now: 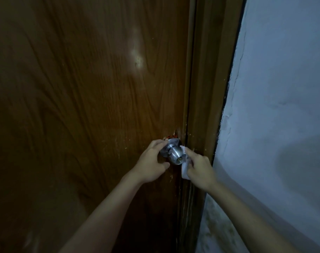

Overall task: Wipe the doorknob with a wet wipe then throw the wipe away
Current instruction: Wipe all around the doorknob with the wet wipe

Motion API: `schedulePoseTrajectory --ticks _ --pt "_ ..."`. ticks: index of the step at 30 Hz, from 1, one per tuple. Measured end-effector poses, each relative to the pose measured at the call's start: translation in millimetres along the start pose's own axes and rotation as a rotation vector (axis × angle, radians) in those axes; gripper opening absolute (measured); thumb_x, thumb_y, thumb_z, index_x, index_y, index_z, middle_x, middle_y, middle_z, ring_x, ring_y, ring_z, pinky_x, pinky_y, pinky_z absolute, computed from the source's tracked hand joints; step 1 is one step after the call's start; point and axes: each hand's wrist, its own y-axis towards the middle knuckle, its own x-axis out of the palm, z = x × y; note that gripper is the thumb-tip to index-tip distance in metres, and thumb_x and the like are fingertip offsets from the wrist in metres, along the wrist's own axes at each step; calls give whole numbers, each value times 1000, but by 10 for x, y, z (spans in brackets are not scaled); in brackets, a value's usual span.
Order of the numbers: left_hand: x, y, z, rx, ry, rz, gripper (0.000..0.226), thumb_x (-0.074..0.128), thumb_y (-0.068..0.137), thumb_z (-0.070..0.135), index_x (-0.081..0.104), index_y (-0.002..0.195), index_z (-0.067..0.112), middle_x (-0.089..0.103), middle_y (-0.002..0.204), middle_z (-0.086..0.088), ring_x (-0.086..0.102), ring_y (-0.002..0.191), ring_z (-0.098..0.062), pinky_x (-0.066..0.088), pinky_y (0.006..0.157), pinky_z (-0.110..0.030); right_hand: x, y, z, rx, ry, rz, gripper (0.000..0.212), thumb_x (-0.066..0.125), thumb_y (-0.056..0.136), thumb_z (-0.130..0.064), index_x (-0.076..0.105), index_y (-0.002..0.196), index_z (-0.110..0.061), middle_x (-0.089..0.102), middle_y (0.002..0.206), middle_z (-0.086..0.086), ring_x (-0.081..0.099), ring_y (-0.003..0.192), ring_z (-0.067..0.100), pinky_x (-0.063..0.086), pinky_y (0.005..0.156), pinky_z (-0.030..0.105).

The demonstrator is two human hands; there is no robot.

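- Left hand [152, 164]: bare forearm reaching up from below, fingers curled, fingertips up, thumb stretched out underneath.
- Right hand [198, 169]: bare forearm extended, index finger pointing forward, other fingers folded, pinching a wet wipe [185, 171].

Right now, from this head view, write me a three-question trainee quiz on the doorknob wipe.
1. True or false: the right hand holds the wet wipe against the doorknob.
2. What does the left hand touch? A) the wall B) the doorknob's base C) the door frame
3. Fill in: the wipe touches the knob on its ____ side in the picture.

Key: 1 true; 2 B; 3 right. The wooden door looks closed against its frame, and no bin is in view.
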Motion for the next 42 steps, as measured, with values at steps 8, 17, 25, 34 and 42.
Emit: schedulePoseTrajectory --ticks 8,17,25,34,42 --pt "7 10 -27 -3 -14 -1 69 65 79 7 34 139 16 34 139 3 35 122 -7 40 97 -26 71 55 -79 -194 -93 63 47 49 84 6 47 129 -10 54 133 11 47 125 19 32 104 19" --pt "-6 -5 -12 -17 -36 -20 69 64 79 6 32 140 18 33 140 3 34 125 -10 40 102 -33 34 115 -199 -216 -104 98 37 50 83 6 57 118 -6 61 121 13 54 115 22 37 98 21" --pt "-18 1 -20 -7 -31 -26 69 64 79 6 32 140 16 34 139 2 35 123 -9 40 99 -30 182 -3 -165 -162 -93 180 48 48 82 13 49 126 -8 55 128 8 45 124 16 25 106 15" --pt "-42 -5 -20 -33 -63 -44 70 63 79 5 31 140 19 31 141 5 32 128 -11 40 104 -35 8 -22 -162 359 693 95 47 43 84 14 54 119 -15 66 100 4 62 88 10 52 67 15" --pt "-34 -8 -47 -40 -54 -41 71 64 79 6 30 139 22 32 141 5 33 128 -11 40 105 -40 320 -249 -28 -122 -58 372 52 62 72 16 53 119 -5 53 122 8 58 107 17 31 90 -4"
